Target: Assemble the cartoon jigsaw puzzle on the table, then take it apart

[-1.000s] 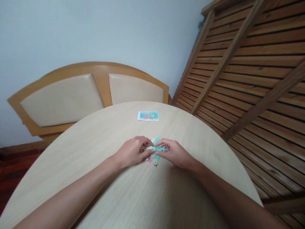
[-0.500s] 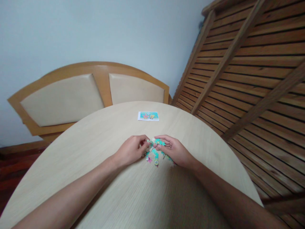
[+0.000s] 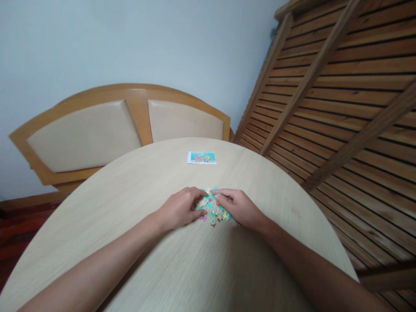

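Several small jigsaw puzzle pieces (image 3: 213, 214), turquoise, yellow, pink and white, lie in a loose heap on the table between my two hands. My left hand (image 3: 183, 208) rests at the heap's left side, its thumb and fingers apart around the nearest pieces. On the other side, my right hand (image 3: 240, 207) has its thumb drawn close to the index finger above the pieces. What sits between those fingertips is too small to make out. Some of the heap is hidden under both hands.
A picture card (image 3: 203, 157) with two cartoon figures on turquoise lies farther back on the round pale wooden table (image 3: 156, 268). Behind the table stands a wooden bench back with cream panels (image 3: 87, 134). A slatted wooden structure (image 3: 325, 99) rises at the right.
My left hand's fingers have spread apart from their pinch. The turquoise pieces at my right fingers have gone down into the heap, which now looks more spread out.
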A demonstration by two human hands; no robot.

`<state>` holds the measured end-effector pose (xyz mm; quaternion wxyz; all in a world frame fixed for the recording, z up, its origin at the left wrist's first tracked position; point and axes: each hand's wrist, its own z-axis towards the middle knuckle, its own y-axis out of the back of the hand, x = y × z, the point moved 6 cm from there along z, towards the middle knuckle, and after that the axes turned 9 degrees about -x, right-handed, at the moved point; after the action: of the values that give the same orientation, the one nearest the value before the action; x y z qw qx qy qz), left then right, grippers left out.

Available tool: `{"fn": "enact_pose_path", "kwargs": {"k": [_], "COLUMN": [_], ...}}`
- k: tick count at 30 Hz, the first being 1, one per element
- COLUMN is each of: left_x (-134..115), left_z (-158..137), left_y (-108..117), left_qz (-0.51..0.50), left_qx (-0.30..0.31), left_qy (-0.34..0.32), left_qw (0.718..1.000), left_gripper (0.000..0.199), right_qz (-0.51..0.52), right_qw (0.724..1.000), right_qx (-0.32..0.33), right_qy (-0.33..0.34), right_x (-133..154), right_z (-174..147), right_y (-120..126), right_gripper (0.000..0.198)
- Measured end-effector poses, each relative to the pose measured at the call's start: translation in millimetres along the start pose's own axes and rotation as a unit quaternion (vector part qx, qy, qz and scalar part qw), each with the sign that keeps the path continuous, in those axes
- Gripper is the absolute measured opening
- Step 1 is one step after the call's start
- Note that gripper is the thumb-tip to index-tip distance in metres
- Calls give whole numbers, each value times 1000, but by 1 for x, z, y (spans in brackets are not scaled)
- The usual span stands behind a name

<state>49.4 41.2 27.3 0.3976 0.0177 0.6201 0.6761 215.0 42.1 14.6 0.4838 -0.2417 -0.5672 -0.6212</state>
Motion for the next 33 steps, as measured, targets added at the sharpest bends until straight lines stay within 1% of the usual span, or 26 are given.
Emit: {"fn": "enact_pose_path", "kwargs": {"k": [2,4,7,9,13,16,19,21,24,25,27,28,29,33], "left_x": [-1,-3,-6,-6,1,8,15,17,17,17,16,16,16,16], "left_z": [-1,-1,-1,0,2,4,4,4,5,5,6,6,6,6], "left_y": [-3,-4,-4,-3,1,5,6,5,6,8,10,12,13,16], "left_qz": [21,21,-3,-28,-81,-114,-143,-162,-174,-169,-150,-139,-129,-107], "left_qx": [22,28,26,21,-16,-61,-83,-83,-88,-91,-92,-92,-93,-102], "left_qy": [-1,-5,-9,-6,12,28,50,68,77,78,81,84,86,81], "left_qw": [1000,999,1000,999,997,991,985,981,978,978,981,982,984,986], "left_gripper": [36,31,26,23,17,17,21,23,22,22,21,21,21,20], "right_qz": [2,-14,-29,-24,-6,-3,-27,-66,-141,-168,-215,-230,-239,-246], "right_qw": [1000,1000,999,999,1000,1000,999,995,979,972,960,956,954,949], "right_qx": [-2,0,-8,-10,-2,-3,-10,-13,19,41,84,98,105,107], "right_qy": [-5,2,27,29,1,5,37,79,148,158,157,152,149,164], "right_x": [1,3,7,8,3,2,4,9,16,16,13,12,11,11], "right_z": [0,0,0,0,-1,-1,1,1,-4,-6,-10,-11,-12,-10], "right_y": [1,1,3,3,3,4,6,8,7,5,1,-1,-1,-3], "right_gripper": [30,31,28,26,23,25,28,28,20,26,49,56,56,28]}}
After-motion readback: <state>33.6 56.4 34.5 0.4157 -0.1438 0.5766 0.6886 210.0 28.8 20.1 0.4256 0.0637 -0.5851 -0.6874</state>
